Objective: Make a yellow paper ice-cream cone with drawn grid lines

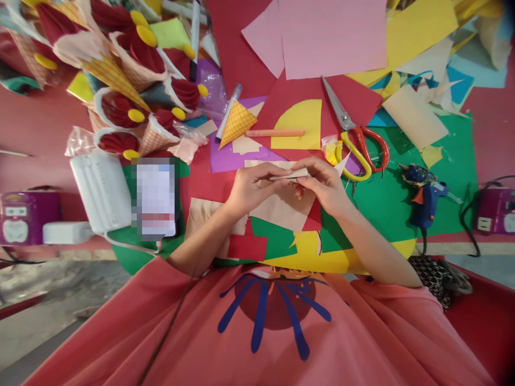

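Between my two hands is a small folded piece of beige paper (295, 175). My left hand (255, 185) pinches its left end with thumb and fingers, and my right hand (324, 182) pinches its right end. Directly beneath them lies a larger beige paper sheet (281, 209), partly covered by the hands. Just beyond the hands, an orange pen (277, 133) rests across a rounded yellow paper piece (300, 115). Left of the pen is a small yellow checked paper cone (238, 123).
Scissors (346, 126) with red and yellow handles lie right of centre. A blue glue gun (428, 203) is farther right. Paper cones with red filling (137, 59) crowd the upper left, near a phone (156, 198) and a white device (100, 193). Pink sheets (333, 37) lie at the back.
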Available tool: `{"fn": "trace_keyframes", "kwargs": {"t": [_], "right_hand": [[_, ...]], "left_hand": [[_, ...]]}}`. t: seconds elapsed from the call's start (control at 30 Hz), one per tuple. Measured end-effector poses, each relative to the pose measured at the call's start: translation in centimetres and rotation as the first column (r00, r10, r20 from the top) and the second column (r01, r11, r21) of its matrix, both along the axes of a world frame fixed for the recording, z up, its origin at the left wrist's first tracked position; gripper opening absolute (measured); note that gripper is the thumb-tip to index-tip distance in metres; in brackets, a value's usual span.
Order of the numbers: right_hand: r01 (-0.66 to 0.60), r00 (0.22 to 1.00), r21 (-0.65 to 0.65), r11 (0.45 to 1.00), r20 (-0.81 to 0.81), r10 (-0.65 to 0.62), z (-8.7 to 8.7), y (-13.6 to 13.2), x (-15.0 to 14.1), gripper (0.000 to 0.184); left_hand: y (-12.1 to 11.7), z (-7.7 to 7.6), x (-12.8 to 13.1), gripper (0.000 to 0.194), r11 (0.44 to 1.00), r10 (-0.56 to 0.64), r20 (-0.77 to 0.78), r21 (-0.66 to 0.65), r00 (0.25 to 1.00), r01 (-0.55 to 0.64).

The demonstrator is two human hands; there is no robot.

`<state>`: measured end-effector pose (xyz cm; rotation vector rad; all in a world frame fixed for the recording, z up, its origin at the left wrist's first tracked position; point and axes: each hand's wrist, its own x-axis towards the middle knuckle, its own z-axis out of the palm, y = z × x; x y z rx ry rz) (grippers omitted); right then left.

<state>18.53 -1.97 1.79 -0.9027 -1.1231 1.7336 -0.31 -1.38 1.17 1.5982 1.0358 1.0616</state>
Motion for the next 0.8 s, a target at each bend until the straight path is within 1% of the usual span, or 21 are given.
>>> {"fn": "trace_keyframes", "kwargs": {"t": [0.1, 0.23, 0.3, 0.33, 0.37, 0.4, 0.47, 0.5, 0.57, 0.67, 0.73, 0.8], "right_hand": [[0.002, 1.000, -0.026, 1.000, -0.021, -0.003, 0.0, 0.0, 0.0, 0.012], [0.063, 0.998, -0.060, 0.996, -0.008, -0.064, 0.2, 0.2, 0.2, 0.008], [0.097, 0.995, -0.077, 0.992, 0.012, -0.097, 0.4, 0.3, 0.3, 0.008], [0.113, 0.994, -0.083, 0.990, 0.019, -0.112, 0.5, 0.3, 0.4, 0.007], [0.127, 0.992, -0.085, 0.988, 0.022, -0.126, 0.6, 0.4, 0.5, 0.007], [0.139, 0.990, -0.083, 0.987, 0.023, -0.137, 0.7, 0.5, 0.5, 0.005], [0.150, 0.989, -0.076, 0.986, 0.026, -0.149, 0.8, 0.5, 0.6, 0.002], [0.153, 0.988, -0.073, 0.985, 0.032, -0.151, 0.8, 0.6, 0.7, 0.003], [0.162, 0.986, -0.070, 0.984, 0.050, -0.159, 0.7, 0.6, 0.7, 0.007], [0.167, 0.984, -0.072, 0.983, 0.078, -0.161, 0.6, 0.6, 0.7, 0.011], [0.173, 0.982, -0.068, 0.983, 0.087, -0.167, 0.5, 0.6, 0.7, 0.009], [0.186, 0.980, -0.058, 0.981, 0.081, -0.181, 0.5, 0.6, 0.7, 0.004]], "left_hand": [[-0.1, 0.1, 0.2, 0.030, 0.999, -0.018, 0.022, -0.042, 1.000, 0.019], [0.2, 0.2, 0.2, 0.041, 0.991, -0.047, 0.058, -0.125, 0.997, 0.054], [0.9, 0.1, -0.5, 0.045, 0.995, -0.007, 0.012, -0.099, 1.000, 0.008], [1.4, 0.0, -1.2, 0.042, 0.997, 0.061, -0.039, -0.048, 0.997, -0.063], [2.0, -0.2, -1.9, 0.036, 0.986, 0.165, -0.107, 0.046, 0.981, -0.161], [2.7, -0.4, -2.8, 0.029, 0.959, 0.268, -0.196, 0.147, 0.943, -0.241], [4.0, -1.1, -4.4, 0.026, 0.863, 0.454, -0.306, 0.384, 0.837, -0.327], [4.6, -1.5, -5.0, 0.030, 0.851, 0.483, -0.357, 0.407, 0.799, -0.332], [5.3, -2.4, -5.9, 0.039, 0.864, 0.475, -0.428, 0.394, 0.769, -0.314], [5.5, -3.3, -6.1, 0.043, 0.877, 0.474, -0.528, 0.352, 0.704, -0.326], [5.4, -3.6, -6.0, 0.042, 0.887, 0.461, -0.567, 0.324, 0.683, -0.330], [5.2, -3.7, -5.9, 0.034, 0.903, 0.430, -0.582, 0.301, 0.691, -0.308]]}}
